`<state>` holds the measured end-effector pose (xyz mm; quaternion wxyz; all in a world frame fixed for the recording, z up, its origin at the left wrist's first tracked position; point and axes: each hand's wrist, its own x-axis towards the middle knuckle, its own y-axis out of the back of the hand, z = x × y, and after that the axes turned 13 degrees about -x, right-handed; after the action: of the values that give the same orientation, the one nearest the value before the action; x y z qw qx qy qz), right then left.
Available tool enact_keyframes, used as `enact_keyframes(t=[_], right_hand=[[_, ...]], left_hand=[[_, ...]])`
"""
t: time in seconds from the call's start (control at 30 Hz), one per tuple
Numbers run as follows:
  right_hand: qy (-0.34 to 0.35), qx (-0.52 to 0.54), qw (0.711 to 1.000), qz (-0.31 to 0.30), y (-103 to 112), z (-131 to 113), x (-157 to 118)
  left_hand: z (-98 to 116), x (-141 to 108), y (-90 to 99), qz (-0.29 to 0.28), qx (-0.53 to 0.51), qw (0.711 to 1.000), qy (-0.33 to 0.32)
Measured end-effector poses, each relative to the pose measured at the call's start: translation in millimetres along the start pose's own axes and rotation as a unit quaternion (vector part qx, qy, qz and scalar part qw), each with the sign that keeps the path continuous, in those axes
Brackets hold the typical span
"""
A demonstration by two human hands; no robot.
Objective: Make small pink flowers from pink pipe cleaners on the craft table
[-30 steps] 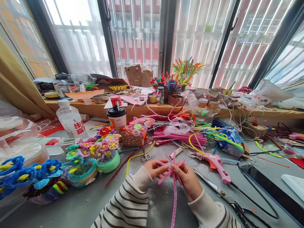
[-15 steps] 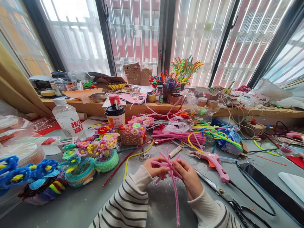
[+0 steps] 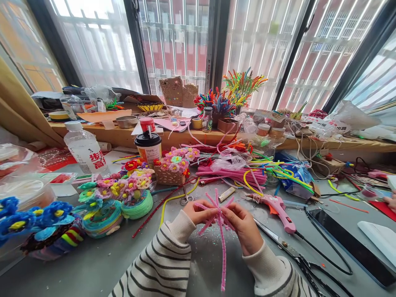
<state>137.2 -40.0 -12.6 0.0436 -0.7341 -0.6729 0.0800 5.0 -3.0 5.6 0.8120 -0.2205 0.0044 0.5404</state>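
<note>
Between both hands is a star-like bundle of pink pipe cleaners (image 3: 222,255), its arms spreading out from a joined centre and one long stem hanging down toward me. My left hand (image 3: 201,214) pinches it near the centre from the left. From the right, my right hand (image 3: 243,225) pinches it with thumb and forefinger; the other fingers are curled. Just beyond the hands lie a lighter-shaped pale stick (image 3: 227,194) and small scissors (image 3: 186,199). A pink glue gun (image 3: 280,210) and large scissors (image 3: 284,244) lie right of my right hand.
Pipe-cleaner flower pots (image 3: 136,202) stand at left, near a water bottle (image 3: 83,150) and a lidded cup (image 3: 147,148). Pink pipe cleaners (image 3: 232,175) are heaped behind. A black phone-like slab (image 3: 352,243) lies at right. Another person's hand (image 3: 391,202) shows at the right edge.
My left thumb has moved in to the centre of the pink bundle, and the hanging stem has swung slightly left. The whole view has shifted a little.
</note>
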Motion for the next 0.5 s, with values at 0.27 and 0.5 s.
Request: enact_keyframes(t=[0.27, 0.5], right_hand=[[0.031, -0.047, 0.998, -0.016, 0.2, -2.0, -0.6], [0.032, -0.046, 0.997, -0.061, 4.5, 1.4, 3.5]], left_hand=[[-2.0, 1.5, 0.0, 0.007, 0.021, 0.999, -0.025], [-6.5, 4.1, 1.4, -0.018, 0.045, 0.997, -0.055]])
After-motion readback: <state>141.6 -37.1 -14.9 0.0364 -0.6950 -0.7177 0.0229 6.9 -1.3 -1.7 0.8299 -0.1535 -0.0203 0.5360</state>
